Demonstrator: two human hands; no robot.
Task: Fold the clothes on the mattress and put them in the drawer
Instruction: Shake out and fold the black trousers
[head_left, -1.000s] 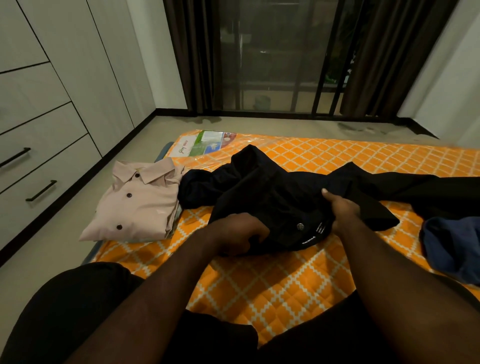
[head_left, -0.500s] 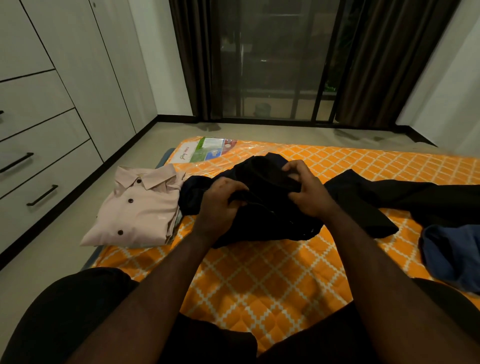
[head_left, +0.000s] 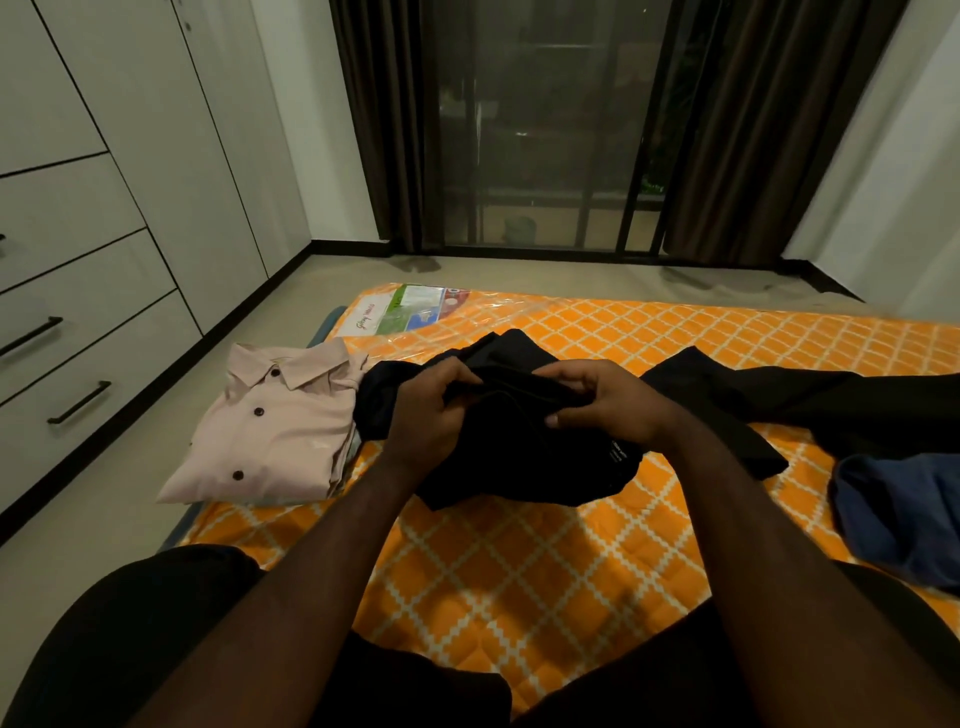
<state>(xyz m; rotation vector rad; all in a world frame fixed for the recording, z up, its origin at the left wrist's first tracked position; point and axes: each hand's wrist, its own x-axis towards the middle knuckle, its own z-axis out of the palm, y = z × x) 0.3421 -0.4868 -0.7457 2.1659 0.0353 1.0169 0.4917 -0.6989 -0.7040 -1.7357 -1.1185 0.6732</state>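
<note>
At the centre of the frame, over the orange mattress (head_left: 519, 571), our left hand (head_left: 428, 415) and right hand (head_left: 610, 410) curl their fingers round a bunched fold of the black garment (head_left: 519, 462), pinching it between thumb and fingers. Just left of it lies a folded pink shirt (head_left: 280, 431); a blue garment (head_left: 904, 514) sits at the right edge. The drawers (head_left: 93, 358) stand closed at far left.

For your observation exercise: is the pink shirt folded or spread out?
Folded: the pink shirt lies as a neat rectangle, buttons up, on the mattress.
</note>
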